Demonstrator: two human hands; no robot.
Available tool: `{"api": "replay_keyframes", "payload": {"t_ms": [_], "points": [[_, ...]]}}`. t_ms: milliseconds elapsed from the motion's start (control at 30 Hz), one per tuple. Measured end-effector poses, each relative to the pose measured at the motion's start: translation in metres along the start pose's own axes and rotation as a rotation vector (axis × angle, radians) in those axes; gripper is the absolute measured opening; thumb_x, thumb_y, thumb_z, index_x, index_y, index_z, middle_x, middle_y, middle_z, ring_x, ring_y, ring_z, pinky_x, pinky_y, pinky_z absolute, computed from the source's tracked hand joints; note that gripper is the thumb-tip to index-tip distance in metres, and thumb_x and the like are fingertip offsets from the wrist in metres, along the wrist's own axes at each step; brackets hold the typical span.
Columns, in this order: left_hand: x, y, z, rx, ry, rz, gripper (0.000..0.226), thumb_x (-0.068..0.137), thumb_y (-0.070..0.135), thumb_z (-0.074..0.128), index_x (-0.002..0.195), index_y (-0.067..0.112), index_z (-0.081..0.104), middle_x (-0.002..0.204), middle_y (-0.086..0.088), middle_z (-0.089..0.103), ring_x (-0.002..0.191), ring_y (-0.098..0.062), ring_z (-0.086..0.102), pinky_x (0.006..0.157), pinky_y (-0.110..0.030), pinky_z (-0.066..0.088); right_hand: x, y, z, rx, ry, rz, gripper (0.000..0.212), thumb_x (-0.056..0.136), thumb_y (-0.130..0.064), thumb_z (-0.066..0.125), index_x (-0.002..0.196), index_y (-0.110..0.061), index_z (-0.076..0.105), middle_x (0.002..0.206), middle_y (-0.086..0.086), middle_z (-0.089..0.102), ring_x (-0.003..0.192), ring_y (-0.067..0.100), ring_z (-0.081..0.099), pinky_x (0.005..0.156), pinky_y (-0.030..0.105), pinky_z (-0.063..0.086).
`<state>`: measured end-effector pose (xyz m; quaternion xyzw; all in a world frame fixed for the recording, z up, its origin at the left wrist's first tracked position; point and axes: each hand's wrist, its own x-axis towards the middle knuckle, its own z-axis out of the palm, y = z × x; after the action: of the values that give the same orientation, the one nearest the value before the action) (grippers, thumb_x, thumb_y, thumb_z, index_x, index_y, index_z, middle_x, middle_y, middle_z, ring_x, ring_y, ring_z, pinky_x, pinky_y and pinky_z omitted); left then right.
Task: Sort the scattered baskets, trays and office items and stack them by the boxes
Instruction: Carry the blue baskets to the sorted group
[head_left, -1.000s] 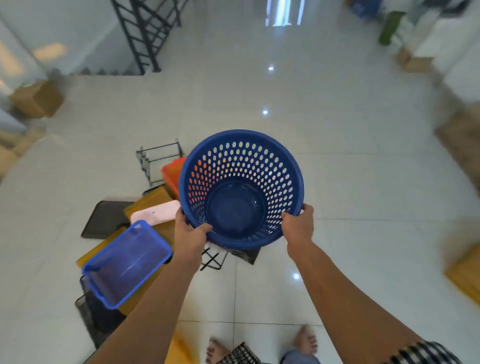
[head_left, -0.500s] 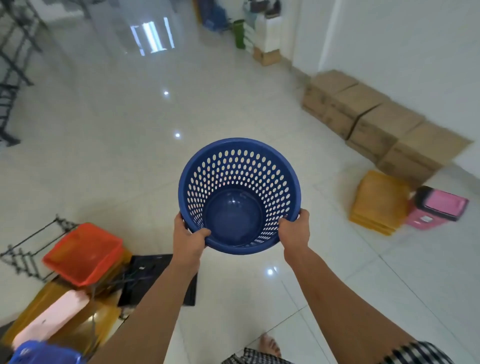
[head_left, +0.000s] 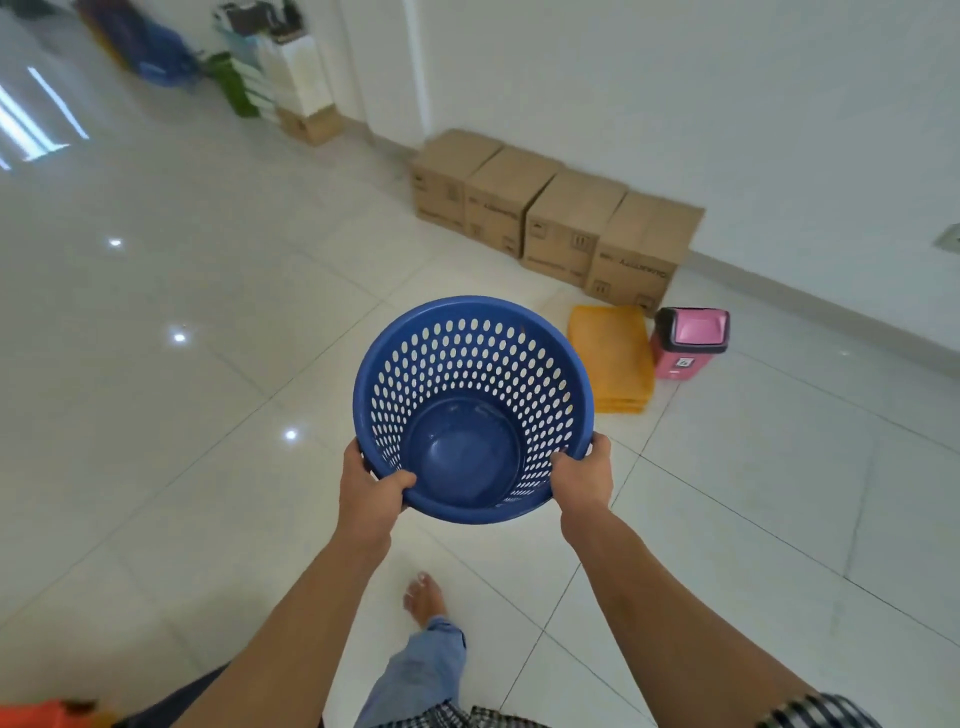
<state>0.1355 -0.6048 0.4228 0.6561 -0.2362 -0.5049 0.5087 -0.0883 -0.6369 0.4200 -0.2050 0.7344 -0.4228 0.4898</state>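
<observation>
A round blue perforated basket (head_left: 470, 400) is held in the air in front of me, its mouth facing me. My left hand (head_left: 370, 491) grips its near left rim, thumb inside. My right hand (head_left: 582, 480) grips the near right rim. Ahead against the white wall stands a row of brown cardboard boxes (head_left: 556, 218). In front of them a stack of yellow trays (head_left: 615, 356) lies on the floor, with a small pink swing-lid bin (head_left: 688, 345) beside it on the right.
Glossy white floor tiles (head_left: 208, 364) stretch between me and the boxes. My bare foot (head_left: 423, 597) steps forward below the basket. An orange item (head_left: 47, 714) shows at the bottom left corner. Blurred boxes and a green item (head_left: 270, 78) stand far back left.
The view has swung right, away from the scattered pile and toward the boxes, which are now nearer. Both hands keep the same hold on the basket.
</observation>
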Motion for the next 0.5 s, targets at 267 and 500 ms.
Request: {"api": "replay_keyframes", "payload": {"t_ms": [267,500], "points": [[0.111,0.037,0.027,0.074,-0.082,-0.056,0.069,0.083,-0.014,0.065,0.134,0.027,0.045,0.122,-0.003,0.061,0.104,-0.024,0.066,0.067,-0.033,0.060,0.063,-0.039,0.061,0.030,0.090,0.037,0.036,0.089,-0.007,0.052,0.117,-0.030,0.049,0.096,-0.002,0.064,0.085,0.019,0.064,0.058,0.030,0.050],[0.197,0.083,0.056,0.121,-0.172,-0.061,0.067,0.082,-0.012,0.068,0.132,0.027,0.047,0.121,-0.002,0.062,0.107,-0.024,0.065,0.073,-0.036,0.061,0.109,-0.081,0.103,0.108,0.152,0.023,0.038,0.089,-0.009,0.058,0.116,-0.034,0.049,0.093,-0.006,0.065,0.084,0.018,0.065,0.059,0.031,0.052]]}}
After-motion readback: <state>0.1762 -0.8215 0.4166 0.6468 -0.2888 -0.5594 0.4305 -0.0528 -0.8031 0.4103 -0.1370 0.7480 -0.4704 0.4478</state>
